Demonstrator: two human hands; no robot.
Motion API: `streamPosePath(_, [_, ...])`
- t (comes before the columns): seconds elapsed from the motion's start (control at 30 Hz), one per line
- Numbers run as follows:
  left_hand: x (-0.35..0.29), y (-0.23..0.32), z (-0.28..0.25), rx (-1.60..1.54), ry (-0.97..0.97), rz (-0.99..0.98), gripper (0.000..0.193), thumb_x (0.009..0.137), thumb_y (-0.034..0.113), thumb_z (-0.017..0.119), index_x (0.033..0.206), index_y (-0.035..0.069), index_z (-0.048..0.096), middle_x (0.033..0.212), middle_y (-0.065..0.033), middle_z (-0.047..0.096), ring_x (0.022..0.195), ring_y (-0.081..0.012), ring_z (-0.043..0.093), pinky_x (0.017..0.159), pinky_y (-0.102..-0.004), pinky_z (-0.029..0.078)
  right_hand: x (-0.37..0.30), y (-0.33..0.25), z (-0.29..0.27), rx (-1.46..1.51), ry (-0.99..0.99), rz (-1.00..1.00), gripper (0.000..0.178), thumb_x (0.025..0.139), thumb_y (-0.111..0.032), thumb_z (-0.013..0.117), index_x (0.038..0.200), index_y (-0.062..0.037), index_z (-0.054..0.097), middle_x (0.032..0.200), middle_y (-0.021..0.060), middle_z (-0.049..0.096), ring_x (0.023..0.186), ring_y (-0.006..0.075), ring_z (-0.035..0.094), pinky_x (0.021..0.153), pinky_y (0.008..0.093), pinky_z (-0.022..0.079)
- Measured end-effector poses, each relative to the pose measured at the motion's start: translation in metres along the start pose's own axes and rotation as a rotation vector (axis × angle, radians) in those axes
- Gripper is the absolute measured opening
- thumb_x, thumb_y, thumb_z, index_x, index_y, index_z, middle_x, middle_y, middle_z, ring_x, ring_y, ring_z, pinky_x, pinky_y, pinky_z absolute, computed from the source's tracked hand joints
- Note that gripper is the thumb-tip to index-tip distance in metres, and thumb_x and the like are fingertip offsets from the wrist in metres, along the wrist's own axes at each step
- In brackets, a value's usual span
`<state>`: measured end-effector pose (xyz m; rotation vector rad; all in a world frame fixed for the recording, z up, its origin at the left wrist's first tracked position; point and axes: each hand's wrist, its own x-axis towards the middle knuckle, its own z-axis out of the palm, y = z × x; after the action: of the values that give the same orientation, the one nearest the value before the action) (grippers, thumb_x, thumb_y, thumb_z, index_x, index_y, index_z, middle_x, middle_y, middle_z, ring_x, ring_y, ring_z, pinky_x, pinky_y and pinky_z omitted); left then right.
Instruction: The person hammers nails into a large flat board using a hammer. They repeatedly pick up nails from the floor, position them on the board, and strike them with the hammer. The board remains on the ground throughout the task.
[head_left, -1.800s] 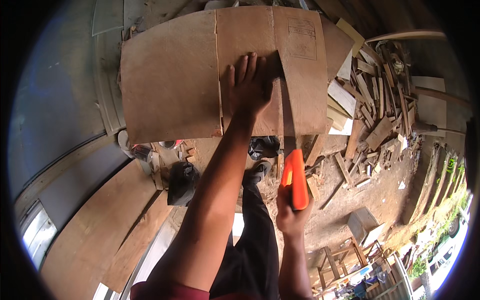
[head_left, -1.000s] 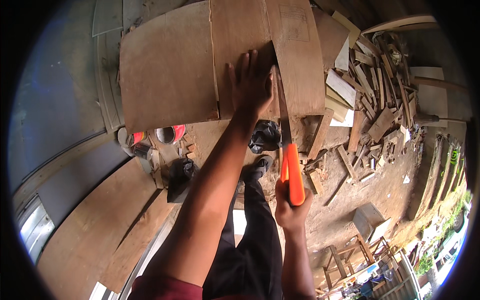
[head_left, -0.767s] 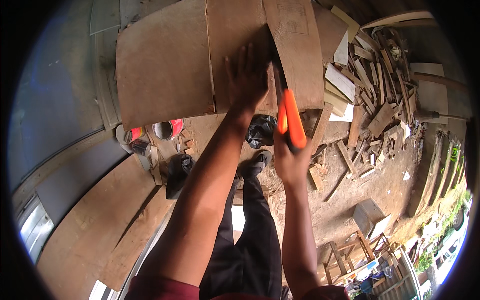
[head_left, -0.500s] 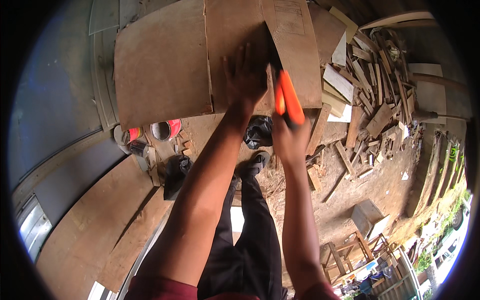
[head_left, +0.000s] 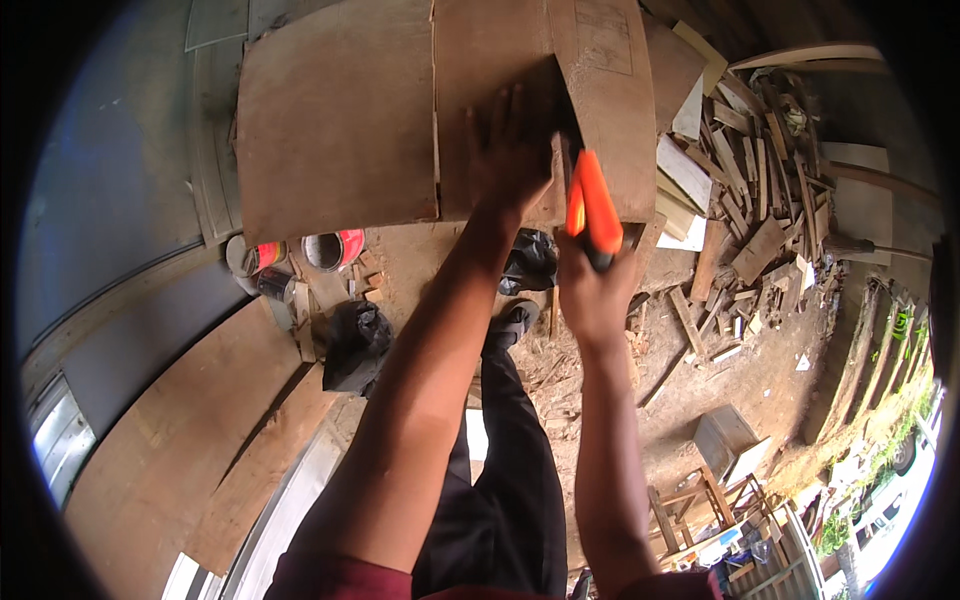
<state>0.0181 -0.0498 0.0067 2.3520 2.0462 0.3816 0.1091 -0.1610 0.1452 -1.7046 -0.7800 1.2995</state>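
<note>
My right hand (head_left: 597, 290) is wrapped round the handle of a handsaw (head_left: 600, 205) with an orange and black grip. Its dark blade points away from me over a brown plywood sheet (head_left: 480, 55) and looks set along a line in it; the teeth cannot be made out. Just left of the blade, my left hand (head_left: 510, 165) lies with fingers spread on the same sheet, in shadow. A second plywood piece (head_left: 340, 120) sits to its left, a narrow gap between the two.
Wood offcuts (head_left: 765, 190) are heaped at the right. Below the sheet's near edge are a black plastic bag (head_left: 530, 262) and, to the left, open paint cans (head_left: 325, 250). Another black bag (head_left: 358, 345) lies near my left forearm. Large boards (head_left: 180, 440) lean at lower left.
The saw and my right hand have drawn slightly toward me. My left hand stays spread on the sheet. The whole view has shifted a little, so the sheet appears farther right.
</note>
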Motion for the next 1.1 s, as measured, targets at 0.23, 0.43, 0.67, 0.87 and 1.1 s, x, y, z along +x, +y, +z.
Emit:
streamPosePath(0.23, [-0.004, -0.003, -0.003, -0.122, 0.015, -0.019, 0.057, 0.095, 0.033, 0.054, 0.150, 0.025, 0.042, 0.159, -0.0099, 0.035, 0.150, -0.0262, 0.026, 0.120, -0.0631, 0.012, -0.118, 0.002, -0.042, -0.086, -0.053, 0.007, 0.015, 0.088, -0.005, 0.063, 0.076, 0.0032, 0.062, 0.058, 0.0042, 0.055, 0.055, 0.0066, 0.052, 0.053, 0.0273, 0.043])
streamPosePath(0.43, [-0.007, -0.005, -0.001, -0.022, -0.062, -0.025, 0.059, 0.097, 0.034, 0.049, 0.154, 0.026, 0.035, 0.163, -0.0096, 0.029, 0.153, -0.0251, 0.021, 0.122, -0.0598, 0.008, -0.105, -0.005, -0.018, 0.051, 0.003, 0.077, 0.014, 0.086, 0.000, 0.061, 0.075, -0.0034, 0.053, 0.062, -0.0054, 0.050, 0.056, 0.0017, 0.043, 0.048, 0.0225, 0.031])
streamPosePath(0.67, [-0.004, -0.002, 0.003, -0.102, 0.014, -0.011, 0.057, 0.096, 0.029, 0.050, 0.152, 0.026, 0.039, 0.162, -0.0103, 0.031, 0.152, -0.0251, 0.022, 0.122, -0.0610, 0.009, -0.091, 0.005, -0.037, -0.011, -0.074, -0.035, 0.027, 0.088, -0.004, 0.059, 0.113, 0.0023, 0.065, 0.066, -0.0049, 0.053, 0.053, 0.0010, 0.043, 0.048, 0.0198, 0.032])
streamPosePath(0.87, [-0.011, -0.007, -0.003, -0.030, -0.023, -0.003, 0.057, 0.096, 0.031, 0.051, 0.152, 0.027, 0.040, 0.160, -0.0098, 0.035, 0.150, -0.0253, 0.028, 0.121, -0.0608, 0.011, -0.082, 0.032, -0.030, 0.124, -0.068, 0.046, 0.034, 0.088, -0.005, 0.059, 0.120, 0.0036, 0.064, 0.066, -0.0043, 0.053, 0.055, 0.0010, 0.043, 0.050, 0.0194, 0.034])
streamPosePath(1.1, [-0.003, -0.004, 0.002, -0.011, 0.050, 0.037, 0.054, 0.095, 0.036, 0.054, 0.145, 0.018, 0.049, 0.158, -0.0104, 0.038, 0.149, -0.0263, 0.029, 0.119, -0.0599, 0.017, -0.004, 0.008, -0.022, 0.096, -0.057, 0.157, 0.017, 0.089, -0.010, 0.060, 0.081, 0.0041, 0.064, 0.060, -0.0028, 0.052, 0.055, 0.0059, 0.046, 0.047, 0.0278, 0.035])
